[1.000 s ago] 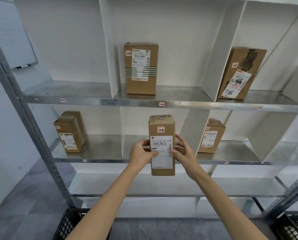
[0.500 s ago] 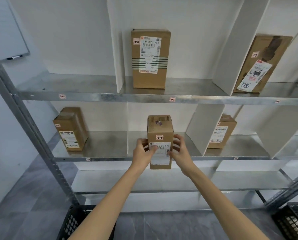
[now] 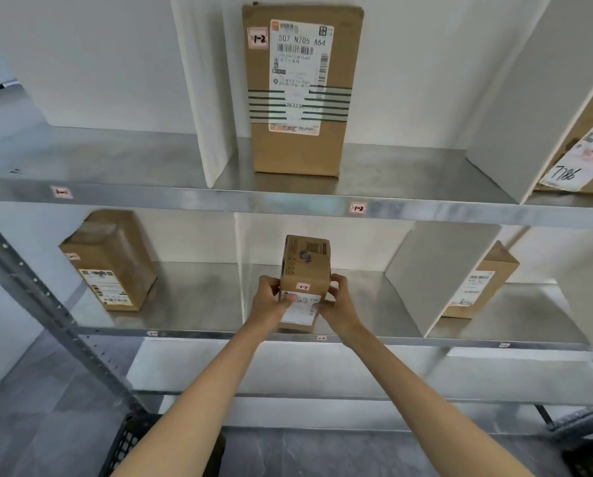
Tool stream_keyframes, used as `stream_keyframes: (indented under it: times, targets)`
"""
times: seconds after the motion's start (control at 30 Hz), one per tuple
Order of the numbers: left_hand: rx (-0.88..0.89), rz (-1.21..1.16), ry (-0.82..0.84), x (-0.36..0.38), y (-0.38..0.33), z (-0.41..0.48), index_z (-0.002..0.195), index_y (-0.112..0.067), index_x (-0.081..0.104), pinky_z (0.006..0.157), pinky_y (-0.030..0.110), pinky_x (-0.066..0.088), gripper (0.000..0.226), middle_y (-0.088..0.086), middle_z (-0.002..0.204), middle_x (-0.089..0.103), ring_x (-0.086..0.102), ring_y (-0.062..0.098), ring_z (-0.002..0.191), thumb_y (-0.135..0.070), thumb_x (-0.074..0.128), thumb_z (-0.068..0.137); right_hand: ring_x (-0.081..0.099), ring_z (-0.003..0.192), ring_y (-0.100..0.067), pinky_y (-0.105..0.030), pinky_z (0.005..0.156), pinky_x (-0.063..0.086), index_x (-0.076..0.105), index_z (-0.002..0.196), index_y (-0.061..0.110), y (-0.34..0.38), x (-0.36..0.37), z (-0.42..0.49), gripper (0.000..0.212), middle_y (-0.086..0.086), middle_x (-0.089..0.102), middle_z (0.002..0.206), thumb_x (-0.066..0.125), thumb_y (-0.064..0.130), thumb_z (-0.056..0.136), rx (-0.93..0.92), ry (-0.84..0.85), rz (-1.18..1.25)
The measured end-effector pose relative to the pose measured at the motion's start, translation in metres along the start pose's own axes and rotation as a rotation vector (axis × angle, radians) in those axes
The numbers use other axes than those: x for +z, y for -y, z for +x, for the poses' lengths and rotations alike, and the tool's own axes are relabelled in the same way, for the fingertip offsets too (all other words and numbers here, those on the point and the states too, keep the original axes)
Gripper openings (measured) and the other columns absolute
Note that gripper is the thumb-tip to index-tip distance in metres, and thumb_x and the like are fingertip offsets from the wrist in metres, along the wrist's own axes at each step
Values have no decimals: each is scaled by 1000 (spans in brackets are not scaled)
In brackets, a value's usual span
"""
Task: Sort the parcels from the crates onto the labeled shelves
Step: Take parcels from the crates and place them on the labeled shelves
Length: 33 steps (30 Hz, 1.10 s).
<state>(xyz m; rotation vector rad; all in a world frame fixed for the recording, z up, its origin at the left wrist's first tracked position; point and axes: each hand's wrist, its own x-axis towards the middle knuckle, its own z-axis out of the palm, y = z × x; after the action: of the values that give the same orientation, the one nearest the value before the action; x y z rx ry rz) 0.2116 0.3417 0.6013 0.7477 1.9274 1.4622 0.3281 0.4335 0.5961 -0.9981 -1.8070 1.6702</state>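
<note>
Five brown parcels are in view: the parcel (image 3: 305, 266) in our hands, a tall box (image 3: 298, 153) and a tilted box (image 3: 587, 146) on the top shelf (image 3: 116, 156), and a left box (image 3: 116, 256) and a right box (image 3: 484, 284) on the middle shelf (image 3: 198, 301). We count three shelf levels, the lowest (image 3: 322, 370) bare where we see it, and two black crates, one at the near left (image 3: 126, 445) and one at the near right (image 3: 591, 459).

Our two hands hold the parcel upright. The left hand (image 3: 271, 304) wraps its left side with the thumb on the white label; the right hand (image 3: 339, 304) curls round its right side. The parcel carries a small tag (image 3: 302, 286) reading 2-2. It stands in the middle bay of the middle shelf, its base at the front lip; we cannot tell whether it rests on the metal.

Half a second ago the parcel hung in front of that lip, its base below the edge. It has since gone up and farther in, and both arms reach farther out. The other four boxes have not shifted.

White dividers part the bays: one (image 3: 202, 98) just left of the tall box, one (image 3: 522, 98) to its right, and one (image 3: 436, 270) between our parcel and the right box, hiding part of that box. A grey post (image 3: 47, 304) slants down the left. The top shelf edge bears a tag (image 3: 358, 208) marked 1-2; the edge tag (image 3: 321, 338) under our parcel is too blurred to read.
</note>
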Motion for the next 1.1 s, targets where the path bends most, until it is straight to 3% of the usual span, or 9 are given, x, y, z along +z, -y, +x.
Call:
stream_keyframes:
  times: [0.07,0.17,0.33,0.43,0.53,0.7,0.83,1.0,1.1]
  targets:
    - [-3,-37,-4,1,9,16,111,-12,38,91,31,48,37,4,110,56,56,18,104,-11,65,86,57,106,-28,-20,60,55,29,119,16,-3,4,18,52,-8,51,118,54,-14,84,31,10,-4]
    - [1,-100,-20,0,25,30,111,-9,39,87,27,51,36,7,110,57,57,19,104,-8,64,86,58,106,-28,-15,55,51,29,119,18,-15,11,35,54,-8,51,123,53,-14,84,71,39,-23]
    - [85,-172,-12,1,35,40,106,-13,42,73,16,54,33,-1,101,60,61,11,95,-11,66,84,54,113,-26,-39,85,57,26,123,22,-33,16,50,55,-7,49,128,55,-8,87,78,56,-23]
    - [101,-161,-21,0,35,48,102,-16,41,69,15,53,29,2,100,60,61,13,94,-12,65,85,54,113,-26,-43,87,56,27,127,18,-37,16,57,58,-7,49,129,56,-9,85,77,52,-31]
    - [79,-143,-50,0,40,56,107,-11,38,71,18,55,27,9,107,58,61,18,97,-8,58,90,54,109,-23,-37,82,58,28,123,22,-38,19,64,58,-7,48,128,55,-11,85,55,42,-45]
    - [-7,-133,-112,2,37,68,107,-10,36,74,27,57,25,7,108,56,61,26,99,-5,55,91,55,97,-15,-22,67,58,28,120,24,-35,26,78,58,-1,47,120,54,-15,84,38,41,-12]
    - [-38,-72,-166,2,33,78,107,-9,36,62,15,53,23,11,113,56,58,22,98,-4,52,92,55,96,-13,-18,67,57,29,121,23,-33,29,90,58,-5,49,123,49,-18,84,20,33,-32]
    - [-57,-38,-210,4,33,86,116,-1,39,61,9,50,28,9,115,57,56,18,96,-5,53,92,52,106,-17,-15,68,54,27,131,15,-32,33,99,56,-10,48,132,49,-12,88,6,38,-83]
    - [-51,-35,-210,5,36,85,122,-1,39,63,13,52,34,9,118,58,59,19,99,-9,54,93,52,105,-17,-14,69,54,27,130,16,-33,33,99,53,-11,49,131,49,-11,89,-4,47,-85]
